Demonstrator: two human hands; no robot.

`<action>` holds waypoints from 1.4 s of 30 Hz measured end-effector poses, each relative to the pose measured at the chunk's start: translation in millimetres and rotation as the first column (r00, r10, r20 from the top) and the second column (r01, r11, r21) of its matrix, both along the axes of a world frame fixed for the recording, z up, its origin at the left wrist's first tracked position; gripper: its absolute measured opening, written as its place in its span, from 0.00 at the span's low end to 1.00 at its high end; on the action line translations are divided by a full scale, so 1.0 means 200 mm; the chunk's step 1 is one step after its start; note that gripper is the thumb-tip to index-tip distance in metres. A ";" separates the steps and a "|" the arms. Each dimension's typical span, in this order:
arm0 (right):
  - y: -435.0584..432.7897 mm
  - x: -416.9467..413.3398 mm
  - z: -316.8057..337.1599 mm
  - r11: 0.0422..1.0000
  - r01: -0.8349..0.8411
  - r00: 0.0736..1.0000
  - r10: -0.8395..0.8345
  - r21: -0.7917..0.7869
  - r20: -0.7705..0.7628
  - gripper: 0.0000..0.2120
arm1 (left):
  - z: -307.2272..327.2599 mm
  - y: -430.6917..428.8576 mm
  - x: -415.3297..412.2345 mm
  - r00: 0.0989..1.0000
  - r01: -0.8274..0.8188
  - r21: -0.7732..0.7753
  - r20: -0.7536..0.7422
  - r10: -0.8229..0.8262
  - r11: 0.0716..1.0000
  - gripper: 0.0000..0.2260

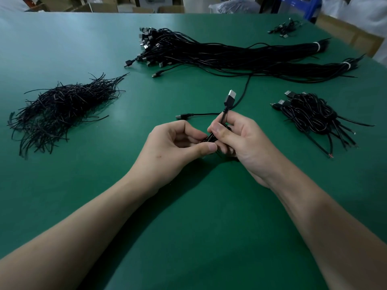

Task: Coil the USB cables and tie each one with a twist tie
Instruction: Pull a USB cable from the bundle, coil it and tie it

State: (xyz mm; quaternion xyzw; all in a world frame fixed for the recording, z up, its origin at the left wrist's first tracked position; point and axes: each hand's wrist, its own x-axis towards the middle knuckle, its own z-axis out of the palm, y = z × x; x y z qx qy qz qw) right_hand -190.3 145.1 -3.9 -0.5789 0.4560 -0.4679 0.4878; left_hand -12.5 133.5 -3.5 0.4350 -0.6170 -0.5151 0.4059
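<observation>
The left hand (178, 141) is pinching and the right hand (236, 139) is clamping the thin black coiled USB cable (211, 138) between them, likely keeping its loops from springing, with black wire twist ties (60, 109) heaped within reach leftward, finished black coils (310, 116) rightward, and long uncoiled cable bundles (230, 53) waiting beyond.

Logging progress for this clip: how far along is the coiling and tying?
Done: a small pile of coiled cables lies at right. In hand: left hand and right hand grip one coil, USB plug sticking up; any tie is hidden. Left: the large uncoiled bundles beyond, and a heap of twist ties.
</observation>
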 end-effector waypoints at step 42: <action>0.02 -0.01 0.02 0.971 -0.024 0.935 -0.062 -0.236 -0.350 0.08 | 0.01 -0.06 0.07 0.948 0.189 0.041 -0.269 -0.171 0.981 0.13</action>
